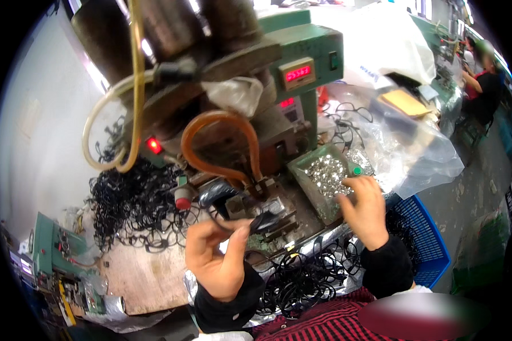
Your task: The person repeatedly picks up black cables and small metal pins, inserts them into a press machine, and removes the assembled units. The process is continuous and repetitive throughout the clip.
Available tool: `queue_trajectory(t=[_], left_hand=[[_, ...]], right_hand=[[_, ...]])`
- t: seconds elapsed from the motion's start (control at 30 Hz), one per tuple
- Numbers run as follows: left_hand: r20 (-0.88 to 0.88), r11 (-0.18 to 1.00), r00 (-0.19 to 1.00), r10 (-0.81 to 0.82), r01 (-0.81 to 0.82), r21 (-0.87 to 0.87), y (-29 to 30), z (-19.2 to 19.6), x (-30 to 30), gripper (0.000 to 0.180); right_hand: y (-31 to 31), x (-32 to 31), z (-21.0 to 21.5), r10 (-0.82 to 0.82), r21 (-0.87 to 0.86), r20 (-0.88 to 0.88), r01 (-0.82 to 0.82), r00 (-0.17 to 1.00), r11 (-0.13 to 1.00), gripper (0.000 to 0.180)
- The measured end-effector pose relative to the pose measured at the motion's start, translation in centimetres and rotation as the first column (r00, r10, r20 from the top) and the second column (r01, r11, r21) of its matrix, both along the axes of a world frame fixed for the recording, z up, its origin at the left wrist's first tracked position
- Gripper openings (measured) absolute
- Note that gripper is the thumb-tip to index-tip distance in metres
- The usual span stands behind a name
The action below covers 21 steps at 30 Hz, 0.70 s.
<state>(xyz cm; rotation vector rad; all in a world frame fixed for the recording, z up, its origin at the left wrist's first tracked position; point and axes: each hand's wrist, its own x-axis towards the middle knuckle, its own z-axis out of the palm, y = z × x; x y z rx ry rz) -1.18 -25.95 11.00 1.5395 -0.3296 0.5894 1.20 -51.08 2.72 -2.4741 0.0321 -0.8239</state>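
Observation:
My left hand pinches a thin black cord loop between thumb and fingers, just in front of the small metal die of a green press machine. My right hand reaches into a green tray of small silver metal pieces, fingertips curled on the pieces; whether it holds one is hidden. A pile of black cord loops lies on the bench edge between my forearms.
A large heap of black loops lies left of the press. Orange and clear hoses hang off the machine. A blue plastic basket and clear plastic bags stand at the right. Another person sits far right.

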Motion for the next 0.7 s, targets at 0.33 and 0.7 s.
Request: queue_trajectory(t=[0.33,0.7], left_hand=[[-0.066,0.994,0.994,-0.082,0.086,0.069,-1.6,0.6,1.3,0.018],[-0.058,0.994,0.995,-0.076,0.080,0.074,-1.8,-0.1,1.5,0.020]], right_hand=[[-0.3,5.4,-3.0,-0.008,-0.039,0.122,0.012,0.993,0.999,0.015],[1.6,9.2,-3.4,0.174,-0.070,0.251,-0.161,0.952,0.984,0.007]])
